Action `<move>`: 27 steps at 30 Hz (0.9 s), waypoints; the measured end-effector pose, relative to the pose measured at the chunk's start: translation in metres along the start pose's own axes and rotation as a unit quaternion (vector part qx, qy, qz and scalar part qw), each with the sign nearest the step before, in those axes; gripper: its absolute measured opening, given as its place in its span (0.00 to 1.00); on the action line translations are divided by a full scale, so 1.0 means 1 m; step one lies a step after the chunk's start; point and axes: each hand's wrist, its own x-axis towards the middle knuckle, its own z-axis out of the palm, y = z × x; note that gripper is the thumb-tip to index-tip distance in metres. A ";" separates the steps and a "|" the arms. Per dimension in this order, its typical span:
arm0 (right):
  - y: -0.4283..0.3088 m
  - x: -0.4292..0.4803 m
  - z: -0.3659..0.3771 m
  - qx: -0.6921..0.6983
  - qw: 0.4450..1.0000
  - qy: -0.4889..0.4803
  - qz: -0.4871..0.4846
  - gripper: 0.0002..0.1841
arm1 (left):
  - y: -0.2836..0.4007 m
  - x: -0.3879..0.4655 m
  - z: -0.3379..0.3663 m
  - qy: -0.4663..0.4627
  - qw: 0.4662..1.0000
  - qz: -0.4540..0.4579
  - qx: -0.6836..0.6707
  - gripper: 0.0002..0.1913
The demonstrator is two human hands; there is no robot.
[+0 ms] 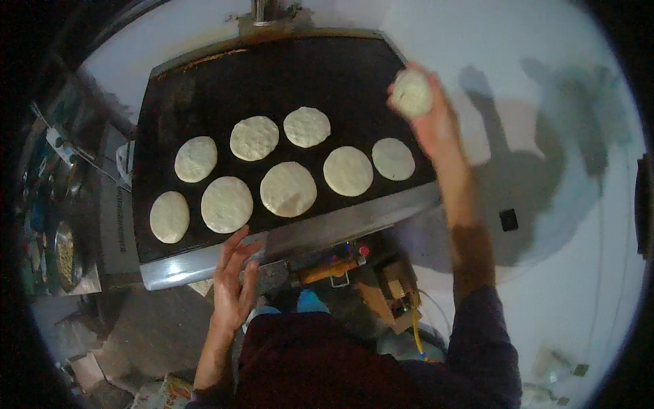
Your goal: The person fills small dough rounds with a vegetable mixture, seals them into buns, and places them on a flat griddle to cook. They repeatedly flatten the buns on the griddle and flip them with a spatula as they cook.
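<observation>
My right hand (pixel 433 122) is raised at the right edge of a dark flat griddle (pixel 214 92). It holds a small pale dough round (pixel 413 94), with fingers showing around the dough's rim. My left hand (pixel 232 286) holds nothing; its fingers are apart over the griddle's metal front edge (pixel 173 272). The nearest dough disc (pixel 227 204) to it lies just beyond the fingertips. Several flattened dough discs sit in two uneven rows on the griddle, among them a large front one (pixel 288 189), a back one (pixel 306 127) and the rightmost one (pixel 393 159).
A white wall (pixel 552 214) with a small dark fitting (pixel 508 220) runs along the right. Beneath the griddle are an orange cylindrical object (pixel 329 271), a cardboard box (pixel 375 296) and a yellow hose (pixel 418 335). On the left stands a metal bowl (pixel 65 250) with pale contents.
</observation>
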 end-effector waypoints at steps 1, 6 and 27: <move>-0.014 0.021 -0.005 -0.153 0.979 -0.029 -0.129 0.27 | -0.001 0.001 0.002 0.008 1.000 -0.020 -0.010 0.16; -0.003 0.067 -0.003 -0.434 0.855 0.012 -0.284 0.25 | -0.006 0.007 0.009 0.061 0.996 -0.067 0.002 0.16; 0.141 0.069 -0.016 -0.187 0.956 -0.212 0.081 0.41 | 0.013 0.128 0.060 -0.019 0.996 0.077 0.051 0.16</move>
